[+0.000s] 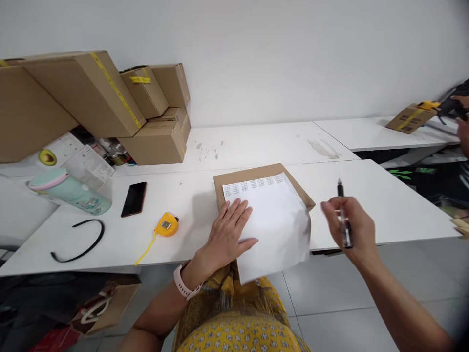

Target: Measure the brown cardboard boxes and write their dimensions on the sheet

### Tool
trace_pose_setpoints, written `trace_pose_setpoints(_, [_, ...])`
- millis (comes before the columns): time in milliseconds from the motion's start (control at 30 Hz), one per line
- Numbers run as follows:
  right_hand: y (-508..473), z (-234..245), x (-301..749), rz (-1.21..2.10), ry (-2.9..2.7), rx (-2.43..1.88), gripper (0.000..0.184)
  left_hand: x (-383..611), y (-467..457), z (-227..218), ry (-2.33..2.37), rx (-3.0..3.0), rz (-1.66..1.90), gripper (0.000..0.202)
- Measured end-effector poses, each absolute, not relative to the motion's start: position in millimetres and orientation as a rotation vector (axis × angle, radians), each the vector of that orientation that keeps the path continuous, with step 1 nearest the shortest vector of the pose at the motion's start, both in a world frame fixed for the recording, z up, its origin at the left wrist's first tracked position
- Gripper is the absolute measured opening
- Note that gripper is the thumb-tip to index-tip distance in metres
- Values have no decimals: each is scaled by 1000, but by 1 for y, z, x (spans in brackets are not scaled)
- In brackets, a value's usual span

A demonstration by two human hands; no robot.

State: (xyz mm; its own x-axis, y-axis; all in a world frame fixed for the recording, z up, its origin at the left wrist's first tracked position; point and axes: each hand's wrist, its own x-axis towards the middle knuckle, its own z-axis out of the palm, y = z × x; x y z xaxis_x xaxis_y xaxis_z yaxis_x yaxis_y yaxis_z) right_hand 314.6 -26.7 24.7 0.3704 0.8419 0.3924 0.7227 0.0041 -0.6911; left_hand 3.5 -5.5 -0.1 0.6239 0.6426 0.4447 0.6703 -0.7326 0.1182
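A white sheet of paper [274, 230] with handwritten columns along its top lies over a flat-topped cardboard box [256, 174], its lower part hanging past the table's front edge. My left hand [230, 230] rests flat on the paper's left side, fingers stretched out. To the right of the sheet and apart from it, my right hand [351, 227] is closed around a black-and-clear pen [340, 188], which points upward. The right hand is slightly blurred.
Left on the white table [190, 195] are a yellow tape measure [167, 225], a phone [134, 199], a black band [98, 239] and a mint tumbler [73, 193]. Cardboard boxes [154, 142] stand stacked behind. At far right, a person's hands [463, 129] are near another box [412, 118].
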Motion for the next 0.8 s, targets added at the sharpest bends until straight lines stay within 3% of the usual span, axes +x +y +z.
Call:
trace_pose_setpoints(67, [-16, 42, 312, 258, -1279, -1561, 48, 8, -7, 1, -1158, -2745, -689, 69])
trace_pose_setpoints(200, [11, 71, 275, 802, -1287, -1154, 72, 27, -10, 8, -1250, -2655, -550, 70])
trace_pose_setpoints(367, [52, 74, 213, 1155, -1308, -1162, 42, 47, -13, 18, -1335, -2535, -397, 64])
trace_pose_setpoints(500, [83, 58, 198, 1205, -1311, -1246, 51, 52, -5, 28, -1300, -2620, -456, 55])
trace_pose_setpoints(633, [97, 48, 205, 1281, -1433, -1186, 39, 58, 9, 34, -1319, -2677, -535, 50])
trace_pose_setpoints(800, [88, 56, 207, 1035, -1493, -1351, 32, 68, 12, 34, -1371, -2656, -502, 59])
